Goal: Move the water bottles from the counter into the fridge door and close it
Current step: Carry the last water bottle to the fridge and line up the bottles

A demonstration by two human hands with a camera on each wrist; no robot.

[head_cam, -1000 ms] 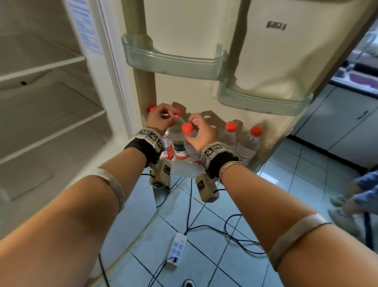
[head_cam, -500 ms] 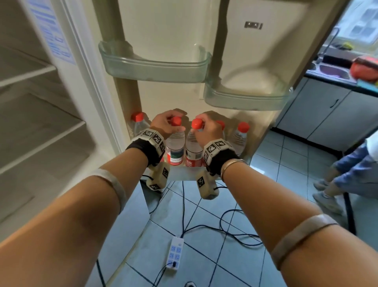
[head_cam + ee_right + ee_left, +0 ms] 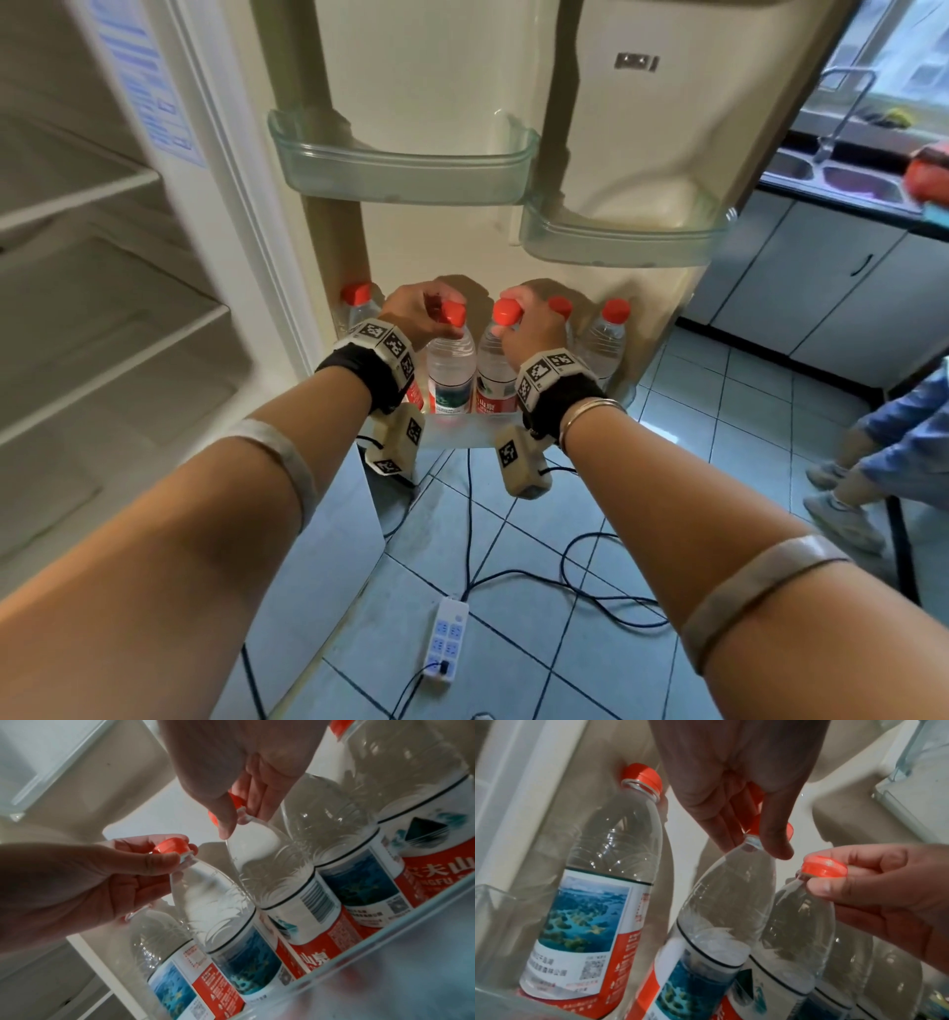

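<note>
Water bottles (image 3: pixel 451 360) stand in a row in the bottom door bin (image 3: pixel 462 429), and each of the two middle ones is pinched at its red cap: one by the left hand (image 3: pixel 411 316), its neighbour by the right hand (image 3: pixel 529 329). Placing looks nearly done; next, both hands should let go, draw clear of the bin, and swing the fridge door (image 3: pixel 452 67) shut.

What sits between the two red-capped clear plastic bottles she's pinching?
Nothing: in the head view the left hand's bottle and the right hand's bottle stand side by side in the bottom door shelf.
</note>
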